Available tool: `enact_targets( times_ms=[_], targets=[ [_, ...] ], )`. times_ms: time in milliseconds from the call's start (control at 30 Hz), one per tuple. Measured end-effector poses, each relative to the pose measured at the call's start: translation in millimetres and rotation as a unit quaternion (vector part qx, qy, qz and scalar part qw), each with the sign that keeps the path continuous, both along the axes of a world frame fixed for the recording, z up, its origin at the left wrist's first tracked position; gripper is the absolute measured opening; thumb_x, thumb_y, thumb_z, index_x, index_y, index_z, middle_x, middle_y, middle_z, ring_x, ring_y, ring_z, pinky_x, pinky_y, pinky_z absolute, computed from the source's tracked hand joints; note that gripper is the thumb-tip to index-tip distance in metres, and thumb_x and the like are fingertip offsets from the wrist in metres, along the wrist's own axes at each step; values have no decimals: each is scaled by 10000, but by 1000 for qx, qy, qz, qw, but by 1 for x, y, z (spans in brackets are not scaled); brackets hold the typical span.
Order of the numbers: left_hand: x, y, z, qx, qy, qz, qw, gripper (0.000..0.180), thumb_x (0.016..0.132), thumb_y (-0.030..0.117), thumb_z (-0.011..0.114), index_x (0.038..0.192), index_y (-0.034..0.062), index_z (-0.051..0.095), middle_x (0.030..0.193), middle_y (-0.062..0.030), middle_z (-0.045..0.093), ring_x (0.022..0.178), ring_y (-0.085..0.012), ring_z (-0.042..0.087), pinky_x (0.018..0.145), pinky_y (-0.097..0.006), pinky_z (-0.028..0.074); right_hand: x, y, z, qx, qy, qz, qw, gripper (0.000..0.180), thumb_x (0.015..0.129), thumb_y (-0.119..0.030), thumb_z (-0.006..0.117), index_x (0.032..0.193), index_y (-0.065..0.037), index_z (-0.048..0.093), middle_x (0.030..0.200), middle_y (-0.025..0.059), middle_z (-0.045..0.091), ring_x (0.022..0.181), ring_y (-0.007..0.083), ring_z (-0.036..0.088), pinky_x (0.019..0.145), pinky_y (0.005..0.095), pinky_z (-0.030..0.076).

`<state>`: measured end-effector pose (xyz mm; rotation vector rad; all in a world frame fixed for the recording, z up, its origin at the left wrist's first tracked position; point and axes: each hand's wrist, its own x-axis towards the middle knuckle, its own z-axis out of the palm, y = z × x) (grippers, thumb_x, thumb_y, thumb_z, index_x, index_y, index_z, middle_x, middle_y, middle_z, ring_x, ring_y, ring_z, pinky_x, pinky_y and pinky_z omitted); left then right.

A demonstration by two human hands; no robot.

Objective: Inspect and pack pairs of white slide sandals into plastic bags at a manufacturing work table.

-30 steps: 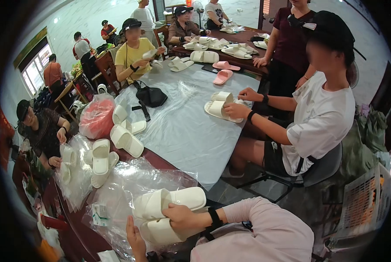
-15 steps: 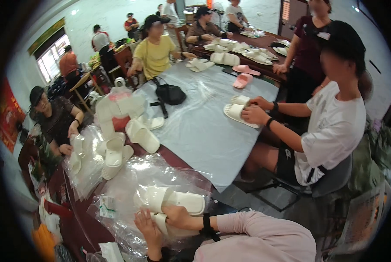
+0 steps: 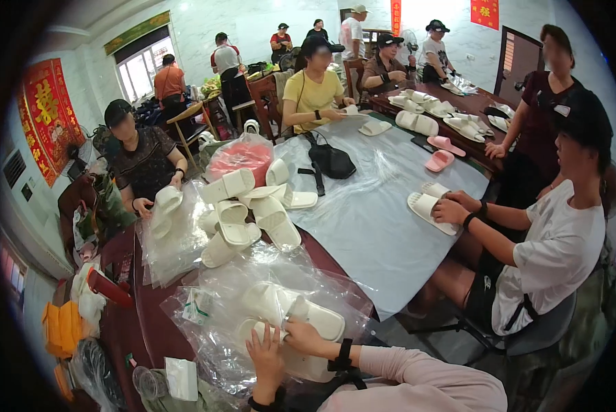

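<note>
A pair of cream slippers lies on clear plastic bags at the near edge of the table. The far slipper (image 3: 327, 321) rests beside the near slipper (image 3: 308, 364), which is partly covered by my hands. My left hand (image 3: 266, 357) lies with fingers stretched over the near slipper's strap. From the right, my right hand (image 3: 304, 338) grips that same slipper by the strap's opening, its fingertips hidden. Crinkled plastic bags (image 3: 215, 336) spread under and around the pair, with a small white-and-green packet (image 3: 196, 305) to the left.
Beyond my hands, loose cream slippers (image 3: 277, 223) are heaped near a pink bundle in plastic (image 3: 241, 159). A grey plastic sheet (image 3: 370, 240) covers the table, with a black bag (image 3: 332, 161) on it. Co-workers sit around, including one at right handling slippers (image 3: 424, 206).
The view has swung, so the scene sits lower and further right. My hands stay at the near slipper. The person in yellow has picked up a slipper.
</note>
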<state>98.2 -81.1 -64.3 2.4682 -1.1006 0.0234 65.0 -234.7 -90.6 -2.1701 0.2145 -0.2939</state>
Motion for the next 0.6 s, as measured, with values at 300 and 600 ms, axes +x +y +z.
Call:
enact_targets(
  times_ms=[300, 600],
  targets=[
    [-4, 7, 4, 2, -58, 116, 992, 519, 901, 213, 431, 1383, 42, 337, 1454, -179, 274, 1324, -458, 198, 1067, -569, 114, -8, 6, 3, 59, -109, -79, 989, 281, 745, -102, 528, 1003, 4, 559, 1067, 182, 565, 923, 394, 555, 793, 441, 461],
    [-14, 0, 12, -24, -56, 70, 996, 496, 902, 159, 423, 1386, 77, 350, 1463, -133, 282, 1336, -431, 193, 1070, -560, 116, 0, 9, 20, 7, -100, -100, 990, 297, 720, -86, 538, 1005, -13, 581, 1119, 200, 558, 939, 397, 562, 803, 436, 473]
  ],
)
